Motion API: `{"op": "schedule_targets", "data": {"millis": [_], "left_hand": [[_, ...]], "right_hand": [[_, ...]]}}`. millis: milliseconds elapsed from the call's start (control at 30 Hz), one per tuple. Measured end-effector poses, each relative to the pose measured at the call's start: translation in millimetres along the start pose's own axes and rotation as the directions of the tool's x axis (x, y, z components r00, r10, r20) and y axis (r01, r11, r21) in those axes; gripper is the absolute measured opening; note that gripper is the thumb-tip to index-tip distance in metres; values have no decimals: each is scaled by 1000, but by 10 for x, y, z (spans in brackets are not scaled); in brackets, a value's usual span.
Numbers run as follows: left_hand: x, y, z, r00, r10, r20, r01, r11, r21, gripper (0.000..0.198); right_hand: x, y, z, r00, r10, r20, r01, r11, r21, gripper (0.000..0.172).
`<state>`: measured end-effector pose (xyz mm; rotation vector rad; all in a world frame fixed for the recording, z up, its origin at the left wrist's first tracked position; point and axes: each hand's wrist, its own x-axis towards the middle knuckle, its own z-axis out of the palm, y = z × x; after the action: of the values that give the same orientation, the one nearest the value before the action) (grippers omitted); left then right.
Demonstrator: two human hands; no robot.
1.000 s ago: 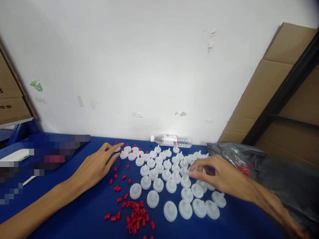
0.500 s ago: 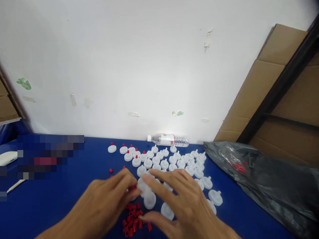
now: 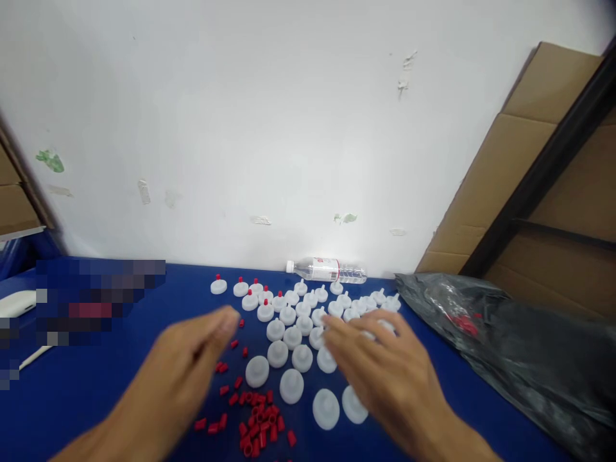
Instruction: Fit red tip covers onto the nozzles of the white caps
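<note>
My left hand (image 3: 185, 369) hovers over the blue table, left of the white caps, with thumb and fingers drawn together. It is blurred, and whatever its fingertips may hold is hidden. Close by lie loose small red plastic sleeves (image 3: 260, 417), with more scattered at its side. My right hand (image 3: 392, 369) is open, fingers stretched out flat above round white spouted caps (image 3: 302, 358), holding nothing visible. Just left of it sits another white cap (image 3: 326, 409). Several white caps at the back left carry red tips on their spouts, such as one white cap (image 3: 265, 312).
A clear plastic bottle (image 3: 327, 270) lies along the white wall. A dark plastic bag (image 3: 510, 346) with red pieces covers the right side. Cardboard (image 3: 510, 154) leans behind it. A white device (image 3: 18, 303) is at the far left, beside a pixelated patch.
My hands have moved apart, the left one leftward and the right one rightward. White caps and red sleeves between them are now uncovered. The red piece in my left fingers no longer shows.
</note>
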<state>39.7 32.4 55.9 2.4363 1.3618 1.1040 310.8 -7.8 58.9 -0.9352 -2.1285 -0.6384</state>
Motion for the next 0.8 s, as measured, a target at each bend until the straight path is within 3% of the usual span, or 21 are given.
{"op": "schedule_targets", "data": {"millis": [67, 133, 233, 300, 400, 533, 667, 800], "left_hand": [[95, -212, -57, 995, -89, 34, 85, 990, 115, 43], [144, -375, -48, 986, -93, 135, 59, 970, 235, 40], [121, -460, 45, 962, -56, 266, -22, 960, 280, 34], [96, -450, 87, 953, -52, 297, -30, 964, 265, 31], [139, -445, 58, 963, -94, 253, 29, 969, 247, 31], [337, -509, -20, 976, -148, 159, 103, 961, 258, 42], [508, -579, 60, 964, -93, 248, 11, 950, 313, 49], [567, -624, 222, 953, -44, 301, -59, 944, 325, 43]], "right_hand": [[-36, 167, -22, 972, 208, 113, -215, 975, 56, 14], [-39, 277, -42, 905, 320, 280, -371, 916, 152, 5], [-15, 311, -73, 833, 267, 484, -428, 866, 259, 6], [-5, 288, -94, 803, 221, 554, -432, 856, 284, 6], [-11, 270, -124, 779, 188, 598, -429, 856, 290, 5], [-20, 300, -159, 795, 148, 588, -397, 860, 320, 8], [-8, 320, -186, 818, 94, 568, -349, 865, 359, 12], [5, 299, -175, 804, 81, 589, -350, 865, 359, 11]]}}
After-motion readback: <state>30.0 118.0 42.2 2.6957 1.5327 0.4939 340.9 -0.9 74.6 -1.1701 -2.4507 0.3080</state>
